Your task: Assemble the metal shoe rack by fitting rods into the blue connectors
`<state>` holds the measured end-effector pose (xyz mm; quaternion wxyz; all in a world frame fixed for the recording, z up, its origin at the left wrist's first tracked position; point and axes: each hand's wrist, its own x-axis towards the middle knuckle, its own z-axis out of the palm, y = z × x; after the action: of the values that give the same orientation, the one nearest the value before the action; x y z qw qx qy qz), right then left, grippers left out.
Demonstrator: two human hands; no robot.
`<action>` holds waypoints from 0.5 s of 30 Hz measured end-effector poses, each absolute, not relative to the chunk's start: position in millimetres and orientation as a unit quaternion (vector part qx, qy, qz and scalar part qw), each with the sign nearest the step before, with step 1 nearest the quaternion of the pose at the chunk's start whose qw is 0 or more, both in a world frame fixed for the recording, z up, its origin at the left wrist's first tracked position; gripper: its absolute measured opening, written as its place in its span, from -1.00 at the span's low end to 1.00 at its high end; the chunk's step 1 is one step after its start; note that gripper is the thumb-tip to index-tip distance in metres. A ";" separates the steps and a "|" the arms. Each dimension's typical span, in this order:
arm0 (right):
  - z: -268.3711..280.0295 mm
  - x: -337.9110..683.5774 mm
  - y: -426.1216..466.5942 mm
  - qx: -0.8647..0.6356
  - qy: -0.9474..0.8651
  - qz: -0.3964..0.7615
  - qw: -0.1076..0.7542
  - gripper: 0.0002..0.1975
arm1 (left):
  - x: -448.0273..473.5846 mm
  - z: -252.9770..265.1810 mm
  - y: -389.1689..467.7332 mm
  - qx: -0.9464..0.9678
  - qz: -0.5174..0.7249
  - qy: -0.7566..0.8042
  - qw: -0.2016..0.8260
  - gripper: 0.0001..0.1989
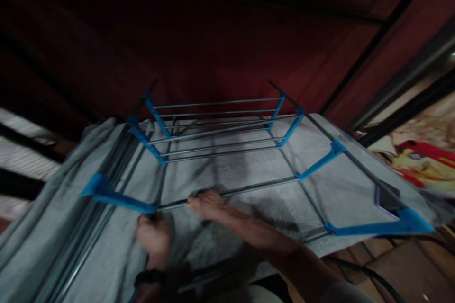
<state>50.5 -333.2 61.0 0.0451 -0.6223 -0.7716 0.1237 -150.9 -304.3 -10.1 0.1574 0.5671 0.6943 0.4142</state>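
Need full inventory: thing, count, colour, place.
Rack: one, grey, centre
Brackets: seven visible, blue, on rack
Rod bundle: one, grey, left
Cloth: one, grey, under rack
Smartphone: one, dark, right
Packaging: one, red-yellow, far right
Cable: at least one, black, lower right
Floor: one, brown, lower right
Backing: one, red, behind rack
Frame bars: several, dark, around edges
Wristband: one, black, left wrist
Left hand: one, bare, at nearest left bracket
Right hand: one, bare, gripping crossbar

Hand passage: one gap above grey cloth (pixel 350 194), between the two nearer right-side blue brackets (pixel 320 161); obstructions: close-set far rods (pixel 220 146), phone (pixel 384 203) (beside the nearest bracket (pixel 373 229)), massed tubes (pixel 90 220) at left.
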 end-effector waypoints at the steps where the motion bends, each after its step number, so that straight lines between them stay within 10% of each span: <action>1: 60.5 49.6 -337.3 -0.620 -0.773 0.120 0.049 -0.69 | -145.7 -3.6 -307.3 0.555 0.415 0.703 0.159 -0.87; 15: 48.9 47.0 -336.1 -0.601 -0.785 0.149 -0.033 -0.63 | -134.2 5.4 -316.8 0.523 0.398 0.730 0.186 -0.87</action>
<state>47.0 -336.1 48.9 -0.0330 -0.6010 -0.7845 0.1490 -134.2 -316.8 5.4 0.1864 0.5230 0.7300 0.3984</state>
